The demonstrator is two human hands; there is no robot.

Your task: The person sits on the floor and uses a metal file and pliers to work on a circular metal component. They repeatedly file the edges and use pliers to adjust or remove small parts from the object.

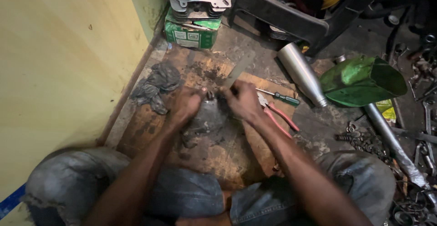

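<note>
Two hands close on a grimy grey metal engine part [207, 116] that sits on a worn wooden board [214, 153]. The left hand [185, 105] cups its left side, fingers curled over the top edge. The right hand [243, 100] grips the right side; whether it pinches something small there I cannot tell. Just right lie red-handled pliers [280, 116] and a green-handled screwdriver [280, 97]. A grey rag [157, 87] lies far left, a silver pipe [301, 73] far right.
</note>
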